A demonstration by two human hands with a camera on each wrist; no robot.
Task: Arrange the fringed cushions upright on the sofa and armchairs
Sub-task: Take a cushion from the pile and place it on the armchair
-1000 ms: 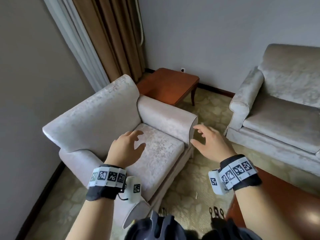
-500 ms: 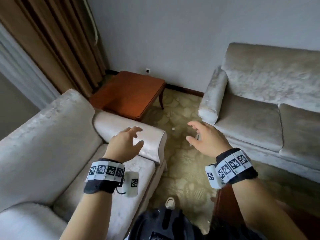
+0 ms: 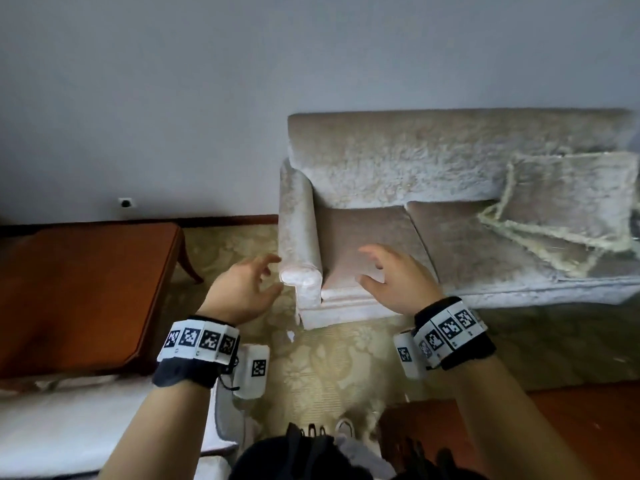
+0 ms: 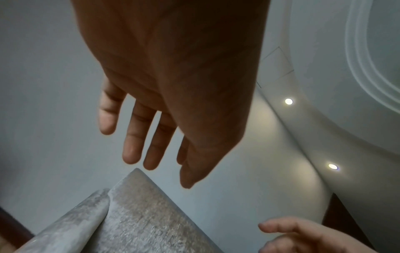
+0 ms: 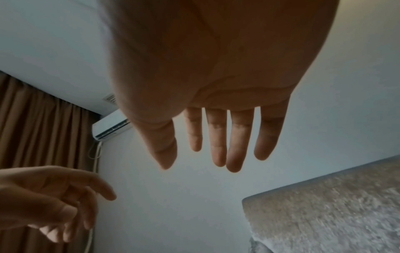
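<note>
while both hands, left (image 3: 242, 292) and right (image 3: 398, 282), hung spread and empty near the sofa (image 3: 433, 161) arm, the cushions (image 3: 568, 209) lay slumped at its far right, so the step looked like the approach, next calling for a rightward reach.

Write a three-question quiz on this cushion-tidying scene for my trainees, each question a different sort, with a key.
1. True or false: the left hand holds a fringed cushion.
2. The cushions lie on which end of the sofa in the head view? A. left B. right
3. Fill in: left of the sofa stands a wooden ____.

Key:
1. False; both it and the right hand are empty, fingers spread.
2. B
3. side table
</note>
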